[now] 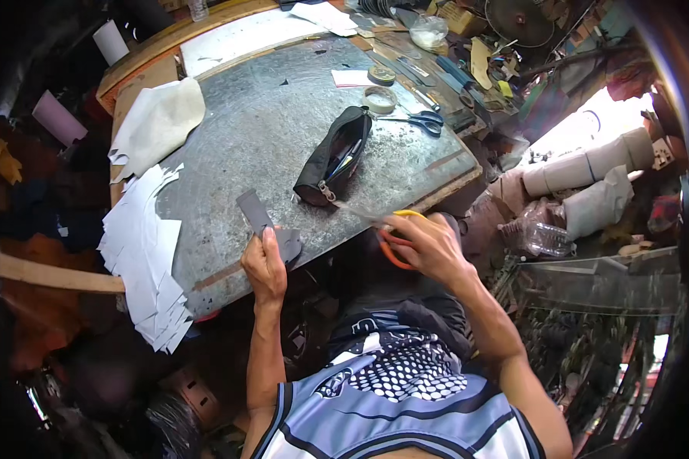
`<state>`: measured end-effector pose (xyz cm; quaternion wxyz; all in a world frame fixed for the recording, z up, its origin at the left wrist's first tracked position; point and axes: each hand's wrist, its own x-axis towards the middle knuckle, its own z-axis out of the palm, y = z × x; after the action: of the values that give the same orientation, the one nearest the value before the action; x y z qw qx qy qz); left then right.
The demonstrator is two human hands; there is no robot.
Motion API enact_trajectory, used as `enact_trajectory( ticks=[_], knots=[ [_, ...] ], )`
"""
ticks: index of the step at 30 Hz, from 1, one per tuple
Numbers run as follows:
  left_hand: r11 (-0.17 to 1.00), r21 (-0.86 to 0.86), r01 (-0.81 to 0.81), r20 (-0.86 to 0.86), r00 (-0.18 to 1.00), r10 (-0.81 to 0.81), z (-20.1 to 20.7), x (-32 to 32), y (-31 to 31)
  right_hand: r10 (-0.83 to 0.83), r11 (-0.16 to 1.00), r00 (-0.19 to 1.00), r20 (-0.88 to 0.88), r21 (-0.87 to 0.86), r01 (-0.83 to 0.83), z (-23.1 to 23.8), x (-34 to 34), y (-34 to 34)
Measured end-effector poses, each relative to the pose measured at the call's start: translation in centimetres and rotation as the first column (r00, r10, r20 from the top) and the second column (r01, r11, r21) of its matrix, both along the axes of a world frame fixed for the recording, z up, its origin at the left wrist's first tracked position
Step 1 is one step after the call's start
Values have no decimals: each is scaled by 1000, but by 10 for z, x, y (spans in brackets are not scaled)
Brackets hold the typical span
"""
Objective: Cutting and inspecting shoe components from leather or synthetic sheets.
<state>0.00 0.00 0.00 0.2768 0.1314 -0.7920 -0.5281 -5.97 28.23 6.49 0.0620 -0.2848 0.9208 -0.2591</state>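
Worn grey worktop (245,145) spans mid-frame. Left hand (266,266) pinches dark pieces (253,210); right hand (430,246) grips scissors (385,251). Seemingly trimming; another cut needs aligned blades.

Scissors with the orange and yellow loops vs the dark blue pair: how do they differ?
Orange-handled scissors are in the right grip; blue-handled scissors lie on the worktable.
The orange-handled scissors' loops are spread apart; the blue-handled scissors' loops sit close together.
The orange-handled scissors' blades look blurred; the blue-handled scissors' look sharper.
Shared: blades point leftward.
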Motion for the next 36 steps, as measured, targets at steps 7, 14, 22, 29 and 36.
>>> enact_trajectory(
  ticks=[7, 14, 22, 29, 36],
  knots=[
    [992, -93, -90, -50, 995, 85, 11, 7, 6, 355, 934, 931, -86, 77, -349, -3, -63, -36],
    [987, -71, -141, -34, 990, 139, 8, 3, 3, 372, 927, 928, -29, -36, -373, 8, -138, -34],
    [919, 387, -71, -2, 997, 78, 1, 11, -6, 174, 963, 985, -18, -208, -174, 5, -86, -11],
    [443, 875, 196, -244, 968, 53, 34, 14, 63, 426, 740, 492, 759, -605, 294, 2, 9, 11],
    [422, 896, 140, -219, 965, 145, 39, 18, 117, 519, 701, 367, 772, -630, 333, -36, 30, 2]
  ],
)
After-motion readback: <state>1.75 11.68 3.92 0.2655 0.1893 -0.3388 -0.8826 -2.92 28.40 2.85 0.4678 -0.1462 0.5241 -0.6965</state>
